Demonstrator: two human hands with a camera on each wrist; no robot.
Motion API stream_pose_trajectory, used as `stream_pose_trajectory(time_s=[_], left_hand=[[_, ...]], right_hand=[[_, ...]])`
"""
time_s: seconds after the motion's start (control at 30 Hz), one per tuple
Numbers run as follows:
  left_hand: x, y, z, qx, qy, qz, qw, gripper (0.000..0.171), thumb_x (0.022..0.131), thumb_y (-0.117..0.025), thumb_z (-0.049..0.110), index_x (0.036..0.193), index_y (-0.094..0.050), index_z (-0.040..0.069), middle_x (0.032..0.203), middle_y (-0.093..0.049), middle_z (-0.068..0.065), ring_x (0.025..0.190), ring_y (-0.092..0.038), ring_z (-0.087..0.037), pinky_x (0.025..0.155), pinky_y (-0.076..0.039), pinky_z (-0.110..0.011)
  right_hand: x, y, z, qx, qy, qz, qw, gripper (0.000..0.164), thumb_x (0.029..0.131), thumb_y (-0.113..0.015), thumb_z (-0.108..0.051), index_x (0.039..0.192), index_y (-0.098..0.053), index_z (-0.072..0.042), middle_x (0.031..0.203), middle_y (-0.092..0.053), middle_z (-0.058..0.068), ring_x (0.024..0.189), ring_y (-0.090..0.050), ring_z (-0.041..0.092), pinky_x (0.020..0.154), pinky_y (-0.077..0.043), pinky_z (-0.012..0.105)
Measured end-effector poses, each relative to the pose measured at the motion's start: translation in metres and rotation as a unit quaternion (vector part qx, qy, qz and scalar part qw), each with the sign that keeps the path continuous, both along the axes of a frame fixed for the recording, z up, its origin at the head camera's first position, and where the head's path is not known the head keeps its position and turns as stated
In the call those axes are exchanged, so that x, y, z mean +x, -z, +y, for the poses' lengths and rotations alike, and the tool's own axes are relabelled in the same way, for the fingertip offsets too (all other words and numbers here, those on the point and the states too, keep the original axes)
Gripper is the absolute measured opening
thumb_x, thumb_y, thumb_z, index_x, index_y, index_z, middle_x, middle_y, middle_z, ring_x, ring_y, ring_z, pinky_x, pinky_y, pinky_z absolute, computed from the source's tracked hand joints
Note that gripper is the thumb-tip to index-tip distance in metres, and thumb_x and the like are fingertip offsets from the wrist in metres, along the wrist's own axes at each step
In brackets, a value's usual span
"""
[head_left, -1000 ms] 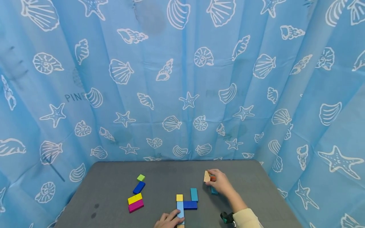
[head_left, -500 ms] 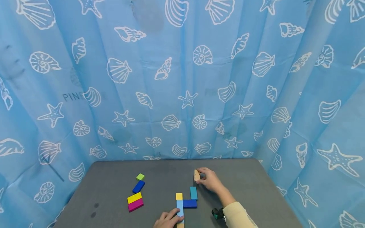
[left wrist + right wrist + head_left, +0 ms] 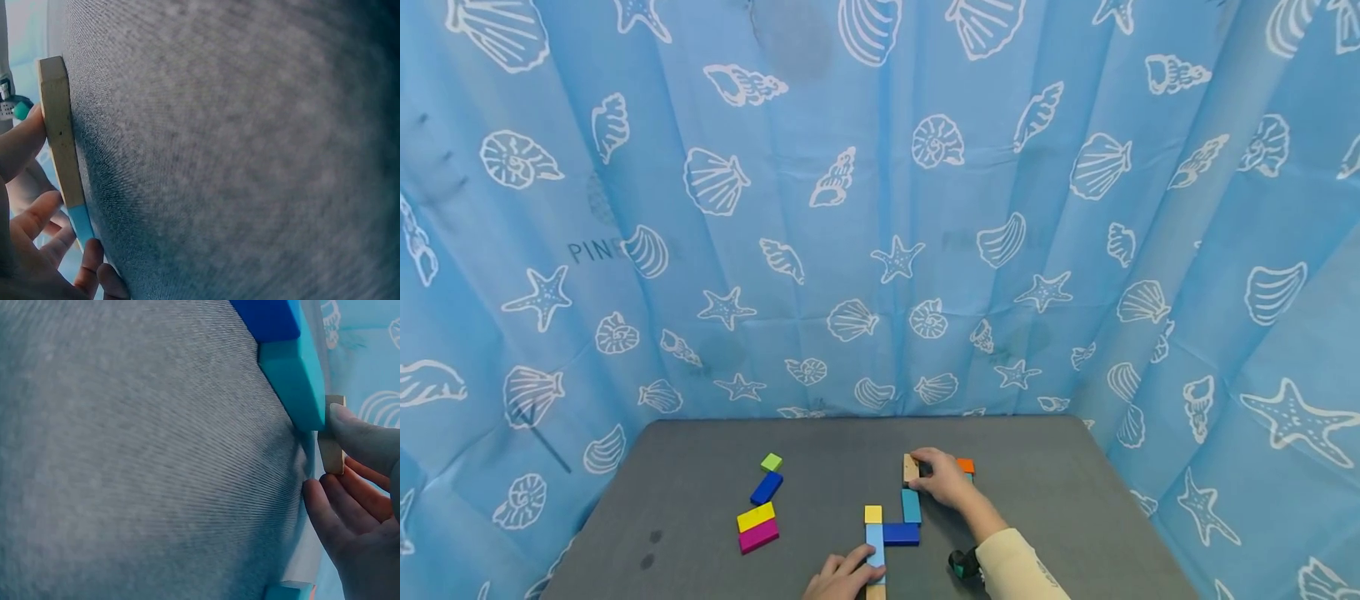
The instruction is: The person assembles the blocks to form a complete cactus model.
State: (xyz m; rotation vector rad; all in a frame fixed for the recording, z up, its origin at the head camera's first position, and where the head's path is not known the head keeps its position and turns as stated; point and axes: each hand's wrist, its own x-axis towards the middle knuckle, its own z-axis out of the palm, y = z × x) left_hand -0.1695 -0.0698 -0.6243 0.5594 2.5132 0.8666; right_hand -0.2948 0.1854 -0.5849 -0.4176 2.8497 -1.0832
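The right hand (image 3: 946, 478) pinches a small, bare-wood block (image 3: 911, 471) between thumb and fingers, at that hand's left; a teal, rectangular painted block (image 3: 912, 507) lies just nearer the person than the pinched one, any contact hard to tell; a partly hidden orange block (image 3: 966, 464) shows right of the hand; the left hand (image 3: 841, 577) grasps nothing, relaxed fingers resting on a light-blue, rectangular painted block (image 3: 875, 537), its thumb touching a long bare-wood block (image 3: 65, 140).
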Motion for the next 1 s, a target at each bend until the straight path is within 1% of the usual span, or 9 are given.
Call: stream_pose_trajectory(time_s=[0.33, 0.47, 0.6, 0.77, 0.9, 1.0], left_hand=[[0.0, -0.003, 0.002, -0.003, 0.001, -0.001, 1.0, 0.053, 0.082, -0.07, 0.067, 0.13, -0.064, 0.044, 0.145, -0.044, 0.021, 0.104, -0.046, -0.019, 0.084, -0.047, -0.05], [0.0, -0.003, 0.002, -0.001, 0.005, 0.003, 1.0, 0.053, 0.083, -0.07, 0.066, 0.13, -0.064, 0.044, 0.146, -0.045, 0.021, 0.104, -0.047, -0.019, 0.084, -0.047, -0.049], [0.0, -0.003, 0.002, -0.001, 0.008, 0.005, 1.0, 0.054, 0.082, -0.07, 0.066, 0.131, -0.063, 0.044, 0.146, -0.045, 0.021, 0.104, -0.047, -0.018, 0.084, -0.047, -0.049], [0.0, -0.002, 0.001, -0.006, 0.007, 0.01, 0.9999, 0.053, 0.082, -0.07, 0.067, 0.13, -0.064, 0.044, 0.145, -0.045, 0.021, 0.103, -0.046, -0.017, 0.083, -0.047, -0.047], [0.0, -0.002, 0.001, -0.013, 0.007, 0.011, 0.9998, 0.053, 0.082, -0.07, 0.067, 0.13, -0.064, 0.044, 0.145, -0.045, 0.02, 0.102, -0.046, -0.017, 0.083, -0.048, -0.047], [0.0, -0.002, 0.0, -0.015, 0.007, 0.011, 0.9998, 0.054, 0.083, -0.069, 0.068, 0.13, -0.064, 0.044, 0.146, -0.044, 0.02, 0.103, -0.046, -0.018, 0.083, -0.048, -0.047]], right_hand=[[0.003, -0.001, 0.001, 0.012, -0.018, -0.011, 1.0, 0.048, 0.091, -0.076, -0.017, 0.134, -0.063, -0.003, 0.139, -0.059, 0.02, 0.13, -0.053, 0.042, 0.104, -0.043, 0.058], [0.004, -0.003, 0.003, 0.008, -0.024, -0.016, 1.0, 0.045, 0.092, -0.075, -0.016, 0.133, -0.063, -0.002, 0.138, -0.06, 0.019, 0.13, -0.053, 0.043, 0.105, -0.042, 0.06], [0.005, -0.006, 0.002, 0.008, -0.018, -0.015, 1.0, 0.045, 0.093, -0.074, -0.02, 0.134, -0.063, -0.004, 0.138, -0.06, 0.018, 0.13, -0.053, 0.042, 0.105, -0.042, 0.059], [0.011, -0.008, 0.0, 0.002, -0.01, 0.014, 1.0, 0.045, 0.094, -0.073, -0.023, 0.134, -0.063, -0.004, 0.138, -0.059, 0.019, 0.128, -0.055, 0.041, 0.104, -0.043, 0.059], [0.022, -0.01, -0.002, 0.003, -0.03, 0.048, 0.998, 0.047, 0.095, -0.072, -0.023, 0.135, -0.062, -0.001, 0.138, -0.059, 0.021, 0.127, -0.056, 0.042, 0.101, -0.046, 0.059], [0.032, -0.012, -0.002, 0.014, -0.042, 0.051, 0.998, 0.05, 0.094, -0.073, -0.025, 0.136, -0.061, -0.001, 0.139, -0.057, 0.022, 0.127, -0.055, 0.043, 0.1, -0.046, 0.06]])
